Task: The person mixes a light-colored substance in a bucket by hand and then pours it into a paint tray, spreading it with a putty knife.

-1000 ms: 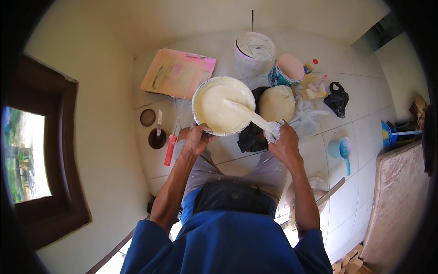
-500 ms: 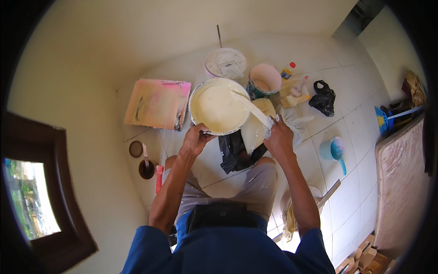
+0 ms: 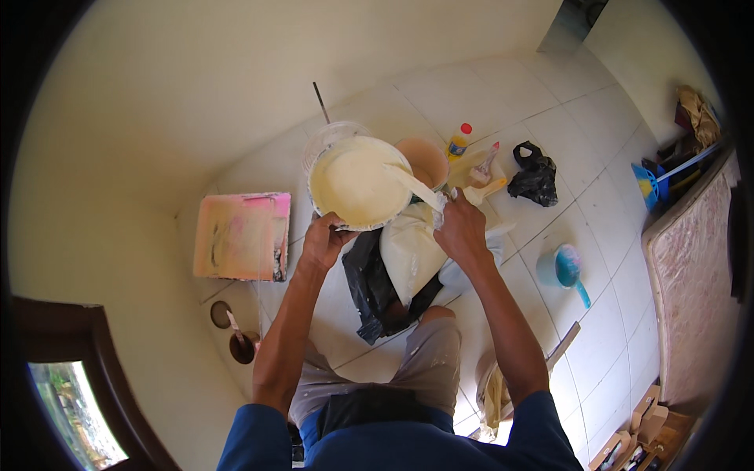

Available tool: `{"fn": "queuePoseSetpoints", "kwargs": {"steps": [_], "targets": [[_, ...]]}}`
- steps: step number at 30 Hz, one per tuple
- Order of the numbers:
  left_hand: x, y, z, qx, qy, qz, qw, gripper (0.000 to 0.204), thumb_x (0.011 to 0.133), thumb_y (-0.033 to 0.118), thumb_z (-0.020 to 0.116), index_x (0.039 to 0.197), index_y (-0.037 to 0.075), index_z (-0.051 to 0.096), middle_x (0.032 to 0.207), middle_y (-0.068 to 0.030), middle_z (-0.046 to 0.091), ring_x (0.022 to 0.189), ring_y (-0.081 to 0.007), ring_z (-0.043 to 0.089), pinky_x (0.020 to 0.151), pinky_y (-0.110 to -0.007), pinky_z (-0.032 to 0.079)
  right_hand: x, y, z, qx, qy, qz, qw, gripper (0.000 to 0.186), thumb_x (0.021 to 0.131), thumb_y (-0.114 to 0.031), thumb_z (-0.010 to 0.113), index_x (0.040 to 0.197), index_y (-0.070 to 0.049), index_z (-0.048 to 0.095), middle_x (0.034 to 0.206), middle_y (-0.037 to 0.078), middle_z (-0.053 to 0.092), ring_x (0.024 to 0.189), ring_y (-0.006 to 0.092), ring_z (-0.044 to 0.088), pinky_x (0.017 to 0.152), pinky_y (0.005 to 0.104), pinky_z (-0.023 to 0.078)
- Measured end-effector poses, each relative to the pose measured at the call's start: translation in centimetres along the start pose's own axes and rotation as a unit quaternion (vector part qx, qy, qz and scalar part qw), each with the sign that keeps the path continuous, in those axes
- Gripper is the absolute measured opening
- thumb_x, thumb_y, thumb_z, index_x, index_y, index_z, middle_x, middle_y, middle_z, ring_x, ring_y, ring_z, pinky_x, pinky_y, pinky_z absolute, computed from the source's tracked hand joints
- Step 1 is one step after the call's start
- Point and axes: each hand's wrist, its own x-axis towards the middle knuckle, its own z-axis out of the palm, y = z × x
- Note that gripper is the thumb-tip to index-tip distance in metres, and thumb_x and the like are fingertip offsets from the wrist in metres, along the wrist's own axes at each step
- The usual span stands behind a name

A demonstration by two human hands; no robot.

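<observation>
My left hand [image 3: 322, 239] grips the rim of a round bucket [image 3: 349, 184] of cream-coloured paint, held in the air over the floor. In my right hand [image 3: 459, 220] is the end of a pale, paint-coated stirring stick [image 3: 412, 184], its other end lying in the bucket at the right. A peach-lined bucket [image 3: 428, 161] and a lidded pail [image 3: 330, 137] stand behind it, partly hidden. Below it a white sack [image 3: 404, 255] rests on black plastic [image 3: 364, 279].
On the tiled floor [image 3: 597, 235] lie a pink-stained tray [image 3: 239, 235], brushes [image 3: 485, 169], a red-capped bottle [image 3: 458, 143], a black bag [image 3: 532, 177], a blue dipper [image 3: 567, 268] and a brown pot [image 3: 242, 349]. A mattress [image 3: 687, 298] leans at the right, a wall and window at the left.
The view has swung to the right, so the tray and window sit lower. The held bucket has moved forward, over part of the peach-lined bucket and lidded pail.
</observation>
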Motion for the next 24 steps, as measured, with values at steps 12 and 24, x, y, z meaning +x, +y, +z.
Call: {"fn": "queuePoseSetpoints", "kwargs": {"steps": [12, 24], "targets": [[4.4, 0.1, 4.7, 0.029, -0.009, 0.020, 0.999, 0.038, 0.073, 0.004, 0.049, 0.108, -0.009, 0.047, 0.105, -0.0185, 0.053, 0.098, -0.0291, 0.055, 0.087, -0.044, 0.049, 4.2, 3.7, 0.4, -0.004, -0.011, 0.025, 1.000, 0.031, 0.064, -0.008, 0.064, 0.093, -0.001, 0.059, 0.097, 0.023, 0.055, 0.079, 0.0350, 0.060, 0.067, 0.0415, 0.050], [6.4, -0.2, 10.0, 0.027, 0.042, 0.045, 0.998, 0.035, 0.073, 0.003, 0.048, 0.106, -0.006, 0.041, 0.101, -0.0182, 0.052, 0.096, -0.0291, 0.055, 0.080, -0.047, 0.052, 5.9, 6.7, -0.2, -0.012, 0.018, 0.035, 0.999, 0.022, 0.063, -0.006, 0.063, 0.083, 0.002, 0.058, 0.086, 0.018, 0.053, 0.075, 0.0338, 0.060, 0.064, 0.0411, 0.049]]}}
